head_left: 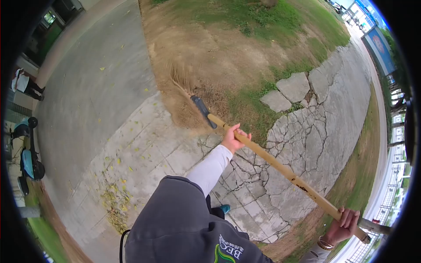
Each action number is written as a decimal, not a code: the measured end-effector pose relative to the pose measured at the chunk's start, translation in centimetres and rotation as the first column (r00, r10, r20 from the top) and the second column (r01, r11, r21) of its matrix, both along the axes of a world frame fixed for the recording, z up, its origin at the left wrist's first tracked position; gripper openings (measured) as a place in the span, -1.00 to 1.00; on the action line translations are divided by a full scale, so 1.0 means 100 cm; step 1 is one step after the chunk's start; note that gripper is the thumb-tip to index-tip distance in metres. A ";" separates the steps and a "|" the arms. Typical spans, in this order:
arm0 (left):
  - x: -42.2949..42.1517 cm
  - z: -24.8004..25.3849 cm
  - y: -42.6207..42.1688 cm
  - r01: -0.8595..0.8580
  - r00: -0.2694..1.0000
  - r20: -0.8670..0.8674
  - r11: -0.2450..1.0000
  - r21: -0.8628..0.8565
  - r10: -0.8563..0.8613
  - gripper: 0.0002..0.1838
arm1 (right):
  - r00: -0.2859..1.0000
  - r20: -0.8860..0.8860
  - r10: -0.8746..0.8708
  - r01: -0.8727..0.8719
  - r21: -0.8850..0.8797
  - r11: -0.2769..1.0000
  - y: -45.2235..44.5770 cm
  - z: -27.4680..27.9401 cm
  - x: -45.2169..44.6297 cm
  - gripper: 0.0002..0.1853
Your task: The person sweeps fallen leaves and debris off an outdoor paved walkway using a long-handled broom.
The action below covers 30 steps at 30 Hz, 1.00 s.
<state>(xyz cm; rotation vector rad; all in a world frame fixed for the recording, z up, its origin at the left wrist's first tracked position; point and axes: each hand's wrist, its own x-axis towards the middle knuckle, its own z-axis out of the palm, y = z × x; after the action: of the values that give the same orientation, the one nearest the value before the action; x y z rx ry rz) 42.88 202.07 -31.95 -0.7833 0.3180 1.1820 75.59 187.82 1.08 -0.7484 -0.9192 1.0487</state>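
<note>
A broom with a long bamboo handle point(276, 164) slants across the view from the lower right to the upper middle. Dark wrapping point(201, 110) binds its head, and thin tan bristles point(179, 75) fan out over the dirt beside the pavement edge. My left hand point(236, 138) is closed round the handle just behind the wrapping, its arm in a pale sleeve. Near the handle's far end my right hand point(343, 224), with bracelets at the wrist, grips it too.
Yellow leaves point(116, 204) lie piled on the pavement at lower left. Cracked concrete point(302, 136) and loose slabs point(293, 87) lie to the right, beside grass point(272, 17). A person point(27, 84) and parked scooters point(31, 162) are at the far left.
</note>
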 end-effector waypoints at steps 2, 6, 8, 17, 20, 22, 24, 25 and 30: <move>-0.019 -0.007 -0.032 -0.023 1.000 0.000 0.996 -0.091 0.023 -0.66 | 0.995 0.021 0.094 -0.093 -0.045 0.995 0.025 0.002 -0.020 -0.78; 0.003 0.070 -0.072 0.063 0.981 0.186 0.996 -0.069 -0.049 -0.69 | 0.990 -0.047 0.130 -0.131 -0.033 0.991 0.041 0.053 0.074 -0.82; 0.006 0.118 -0.071 0.173 0.936 0.306 0.984 0.035 -0.175 -0.72 | 0.981 -0.174 -0.090 0.065 -0.141 0.988 0.048 0.100 0.130 -0.83; -0.138 0.113 0.067 -0.456 0.887 0.197 0.718 0.526 0.418 -0.68 | 0.947 -0.140 0.289 -0.282 0.066 0.957 0.170 0.097 -0.106 -0.73; -0.192 0.031 0.068 -0.608 0.792 0.268 0.672 0.423 0.548 -0.67 | 0.947 0.069 0.313 -0.314 0.003 0.949 0.178 0.047 -0.186 -0.86; -0.206 0.006 0.030 -0.543 0.833 0.286 0.797 0.265 0.473 -0.68 | 0.825 0.133 0.549 -0.559 0.060 0.827 0.194 0.037 -0.188 -0.83; -0.181 0.003 -0.028 -0.539 0.836 0.262 0.809 0.234 0.482 -0.69 | 0.730 0.137 0.669 -0.675 -0.006 0.738 0.194 0.042 -0.192 -0.84; -0.166 0.010 -0.056 -0.560 0.823 0.282 0.789 0.253 0.494 -0.70 | 0.729 0.137 0.671 -0.677 0.000 0.736 0.189 0.052 -0.194 -0.84; -0.094 0.030 -0.185 -0.491 0.849 0.297 0.860 0.138 0.437 -0.75 | 0.811 -0.162 0.562 -0.584 -0.185 0.790 0.162 0.075 -0.154 -0.83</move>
<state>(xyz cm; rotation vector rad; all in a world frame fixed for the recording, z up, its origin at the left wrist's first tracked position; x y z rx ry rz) 33.49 183.54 -28.96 -0.8408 -0.2302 1.5220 60.16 203.97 8.57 -0.6025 -0.9759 1.7434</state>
